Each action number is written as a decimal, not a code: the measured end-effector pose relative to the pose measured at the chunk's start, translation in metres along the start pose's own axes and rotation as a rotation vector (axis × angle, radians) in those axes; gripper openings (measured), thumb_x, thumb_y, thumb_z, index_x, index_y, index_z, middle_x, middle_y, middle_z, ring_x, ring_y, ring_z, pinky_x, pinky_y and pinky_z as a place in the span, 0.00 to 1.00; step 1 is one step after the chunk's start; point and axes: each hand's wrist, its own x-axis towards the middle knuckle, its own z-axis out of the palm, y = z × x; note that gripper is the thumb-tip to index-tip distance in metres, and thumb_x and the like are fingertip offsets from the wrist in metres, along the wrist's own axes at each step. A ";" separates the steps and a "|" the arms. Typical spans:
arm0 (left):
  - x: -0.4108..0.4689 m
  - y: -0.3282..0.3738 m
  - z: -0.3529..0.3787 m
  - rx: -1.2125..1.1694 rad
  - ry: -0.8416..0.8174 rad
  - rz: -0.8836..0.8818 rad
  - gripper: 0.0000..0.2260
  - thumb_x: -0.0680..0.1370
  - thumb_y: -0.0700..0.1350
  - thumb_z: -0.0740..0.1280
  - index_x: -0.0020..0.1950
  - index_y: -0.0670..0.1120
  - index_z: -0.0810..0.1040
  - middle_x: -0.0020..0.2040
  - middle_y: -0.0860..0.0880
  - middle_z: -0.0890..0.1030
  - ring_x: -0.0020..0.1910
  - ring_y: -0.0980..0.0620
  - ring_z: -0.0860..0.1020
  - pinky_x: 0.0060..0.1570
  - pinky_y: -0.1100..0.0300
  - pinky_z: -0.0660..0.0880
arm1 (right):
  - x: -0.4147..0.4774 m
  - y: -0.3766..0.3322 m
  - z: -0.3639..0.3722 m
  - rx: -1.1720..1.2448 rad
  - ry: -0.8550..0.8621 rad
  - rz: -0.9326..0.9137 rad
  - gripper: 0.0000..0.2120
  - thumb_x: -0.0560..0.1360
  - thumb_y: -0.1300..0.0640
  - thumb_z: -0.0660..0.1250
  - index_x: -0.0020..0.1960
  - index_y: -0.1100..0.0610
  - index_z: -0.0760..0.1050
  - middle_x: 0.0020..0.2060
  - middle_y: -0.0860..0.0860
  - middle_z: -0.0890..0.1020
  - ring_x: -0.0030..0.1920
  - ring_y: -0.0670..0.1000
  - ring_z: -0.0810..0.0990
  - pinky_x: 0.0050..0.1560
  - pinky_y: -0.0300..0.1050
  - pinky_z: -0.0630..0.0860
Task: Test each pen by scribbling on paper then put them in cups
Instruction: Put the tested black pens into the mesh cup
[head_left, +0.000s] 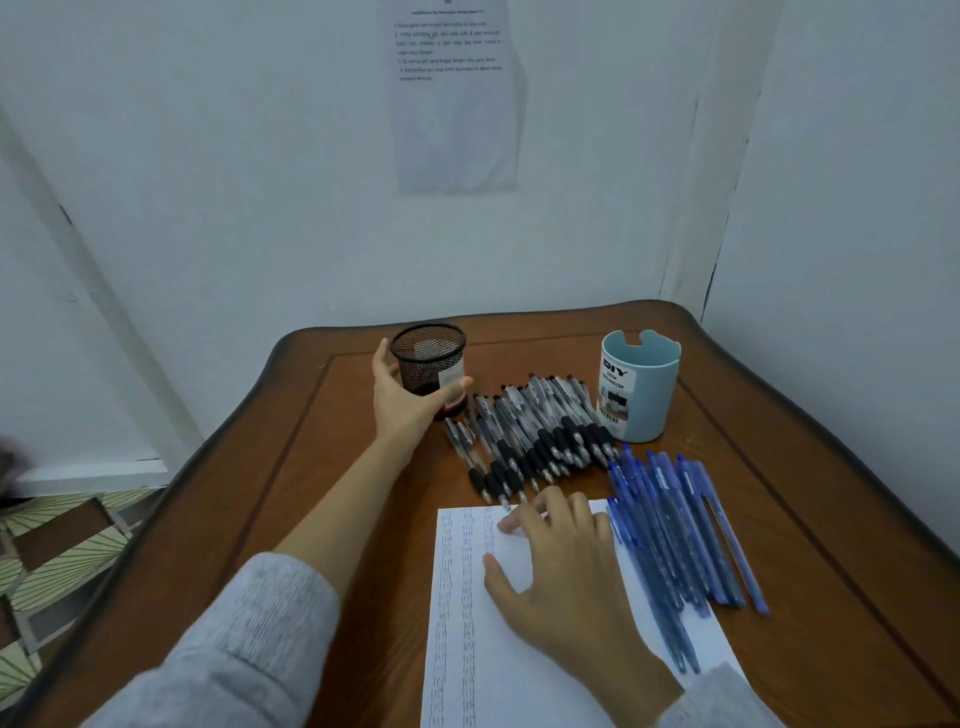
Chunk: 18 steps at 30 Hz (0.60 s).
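Black pens (535, 431) lie in a thick heap mid-bench, tips toward me, some overlapping. Just right of them and nearer me, the blue pens (670, 525) fan out in a row, their lower ends lying over the right edge of the paper (467, 623). The paper sits at the near side of the bench, w/ columns of small scribble marks down its left part.

Two cups stand at the back. The black mesh cup (428, 358) is left of the black heap; I can't see any pens in it. The pale blue cup (641, 384) (label reads "DIY desk organizer") is upright at the right, just behind the blue pens and touching the heap's far end.

My left hand (402, 405) grips the mesh cup: thumb curled across its front by the white label, fingers round the far-left side. My right hand (561, 571) rests palm-down on the upper part of the paper, fingers (519, 519) loosely bent and close together, thumb splayed apart; fingertips sit right at the tips of the nearest black pens, nothing pinched that I can make out.

Both arms wear grey knit sleeves (249, 639). The bench (322, 467) is brown wood w/ a curved rim, pushed into a white corner. A printed sheet (452, 93) hangs on the wall behind, text too small to read. Patterned floor tiles (57, 551) show at left.
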 end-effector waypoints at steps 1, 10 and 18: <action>0.005 -0.002 0.002 -0.005 0.002 -0.014 0.49 0.63 0.50 0.81 0.76 0.49 0.56 0.71 0.45 0.68 0.70 0.47 0.66 0.69 0.51 0.66 | 0.000 0.000 0.001 -0.005 0.007 -0.010 0.13 0.64 0.37 0.58 0.40 0.43 0.75 0.40 0.41 0.74 0.39 0.44 0.73 0.40 0.39 0.65; 0.003 0.003 -0.021 0.050 0.064 0.041 0.39 0.63 0.48 0.81 0.69 0.46 0.65 0.67 0.48 0.73 0.66 0.50 0.71 0.63 0.54 0.72 | 0.000 0.003 0.001 0.024 -0.051 0.003 0.13 0.64 0.38 0.59 0.41 0.44 0.75 0.40 0.41 0.74 0.40 0.44 0.73 0.41 0.40 0.67; -0.116 0.022 -0.064 -0.001 -0.037 0.105 0.38 0.62 0.47 0.80 0.67 0.53 0.66 0.61 0.58 0.74 0.61 0.56 0.73 0.57 0.57 0.75 | 0.004 0.002 -0.015 0.290 -0.183 0.108 0.08 0.67 0.62 0.65 0.43 0.51 0.74 0.41 0.43 0.74 0.44 0.46 0.73 0.44 0.38 0.67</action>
